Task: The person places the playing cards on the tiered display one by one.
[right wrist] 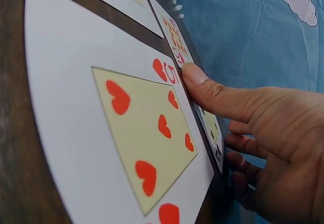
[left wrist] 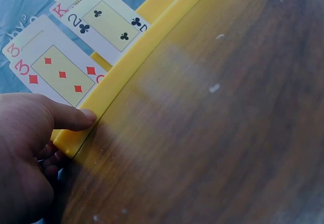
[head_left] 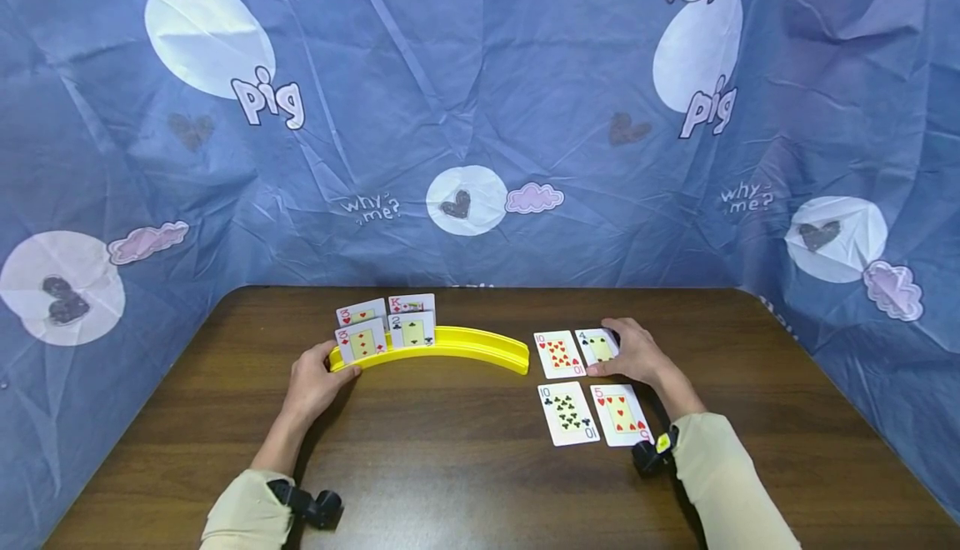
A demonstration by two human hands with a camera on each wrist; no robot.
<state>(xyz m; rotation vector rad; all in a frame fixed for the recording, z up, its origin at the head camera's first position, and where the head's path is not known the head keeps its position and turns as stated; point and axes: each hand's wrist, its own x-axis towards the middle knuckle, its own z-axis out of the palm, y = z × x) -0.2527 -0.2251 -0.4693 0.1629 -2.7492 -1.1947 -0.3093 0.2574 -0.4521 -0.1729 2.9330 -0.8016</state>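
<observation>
My left hand (head_left: pixel 313 385) grips the left end of a curved yellow card holder (head_left: pixel 480 343), thumb at its front wall and fingers behind. In the holder stand the three of diamonds (head_left: pixel 362 343) before a three of hearts (head_left: pixel 360 313), and the two of clubs (head_left: pixel 412 330) before a red king (head_left: pixel 411 302). My right hand (head_left: pixel 643 356) holds a black four (head_left: pixel 597 346) lying on the table, thumb at its near edge and fingers at the far side. In the right wrist view the thumb covers part of the four (right wrist: pixel 210 120).
Left of the four lies the ten of hearts (head_left: pixel 558 354). Nearer to me lie the ten of clubs (head_left: pixel 568 414) and the five of hearts (head_left: pixel 621 415), face up. The brown wooden table (head_left: pixel 465 467) ends at a blue printed cloth (head_left: pixel 480 258) behind.
</observation>
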